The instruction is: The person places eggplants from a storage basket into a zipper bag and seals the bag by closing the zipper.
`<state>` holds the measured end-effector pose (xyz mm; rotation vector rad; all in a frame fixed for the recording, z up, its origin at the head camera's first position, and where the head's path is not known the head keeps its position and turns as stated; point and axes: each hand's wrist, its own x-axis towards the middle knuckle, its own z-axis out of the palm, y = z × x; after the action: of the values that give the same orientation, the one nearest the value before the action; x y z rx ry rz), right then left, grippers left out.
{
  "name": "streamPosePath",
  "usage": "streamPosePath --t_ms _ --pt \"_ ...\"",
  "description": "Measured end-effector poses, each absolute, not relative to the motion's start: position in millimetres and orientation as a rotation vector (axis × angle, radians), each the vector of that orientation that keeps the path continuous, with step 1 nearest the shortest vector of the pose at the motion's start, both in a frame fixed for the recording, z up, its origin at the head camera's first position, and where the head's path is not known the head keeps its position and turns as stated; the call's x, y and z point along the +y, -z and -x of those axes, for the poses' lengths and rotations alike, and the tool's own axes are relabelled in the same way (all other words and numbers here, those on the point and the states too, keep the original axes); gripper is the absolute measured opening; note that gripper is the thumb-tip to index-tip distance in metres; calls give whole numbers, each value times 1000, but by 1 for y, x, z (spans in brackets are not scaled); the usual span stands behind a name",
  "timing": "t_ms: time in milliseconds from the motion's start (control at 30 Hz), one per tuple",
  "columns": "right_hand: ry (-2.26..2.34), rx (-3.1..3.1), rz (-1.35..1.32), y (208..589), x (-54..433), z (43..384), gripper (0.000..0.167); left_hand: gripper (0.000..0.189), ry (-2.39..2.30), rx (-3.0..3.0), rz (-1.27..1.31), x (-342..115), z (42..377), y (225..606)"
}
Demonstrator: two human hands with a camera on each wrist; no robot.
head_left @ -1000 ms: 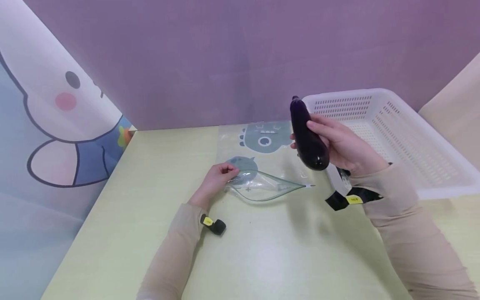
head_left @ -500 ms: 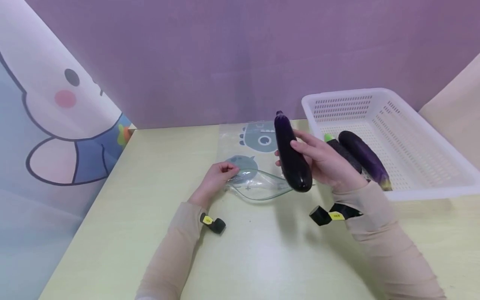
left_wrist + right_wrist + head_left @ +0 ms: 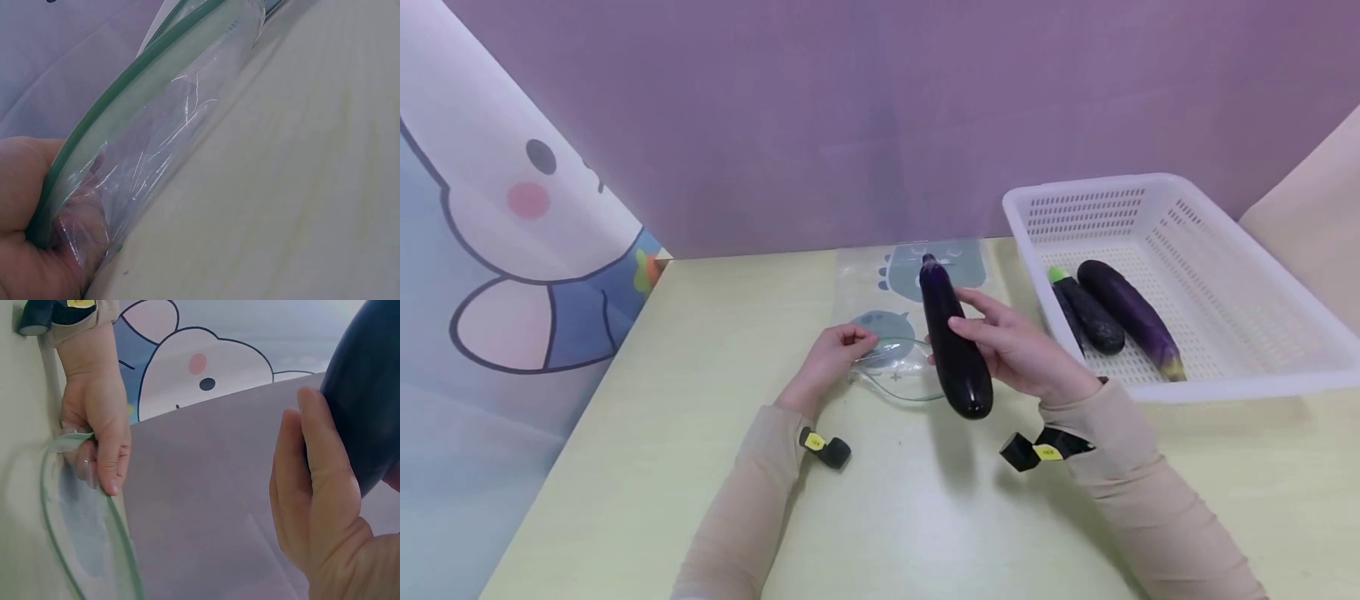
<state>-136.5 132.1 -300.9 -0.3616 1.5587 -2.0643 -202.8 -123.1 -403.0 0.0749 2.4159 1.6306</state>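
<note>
Bag [image 3: 886,333] near basket [image 3: 1236,287] of dark vegetables [image 3: 1131,317]

Room runs over the table [image 3: 655,417] left of the bag [image 3: 891,327]; rightward, the eggplant [image 3: 957,362] and then the white basket [image 3: 1247,389] obstruct

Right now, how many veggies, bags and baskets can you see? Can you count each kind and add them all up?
Vegetables: 4 (the eggplant in the right hand; in the basket, a purple one, a green-tipped one and what looks like a partly hidden dark one)
Bags: 1 (the clear bag)
Baskets: 1
Total: 6
</note>
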Motion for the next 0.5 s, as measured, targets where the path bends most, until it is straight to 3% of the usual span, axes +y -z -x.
streamPosePath --t_ms 233,500 --pt "2034 1519 339 310 127 139 69 17 -1626 2425 -83 -124 203 404" --pt "1889 1530 315 320 122 143 58 17 -1610 2449 -124 -124 202 402"
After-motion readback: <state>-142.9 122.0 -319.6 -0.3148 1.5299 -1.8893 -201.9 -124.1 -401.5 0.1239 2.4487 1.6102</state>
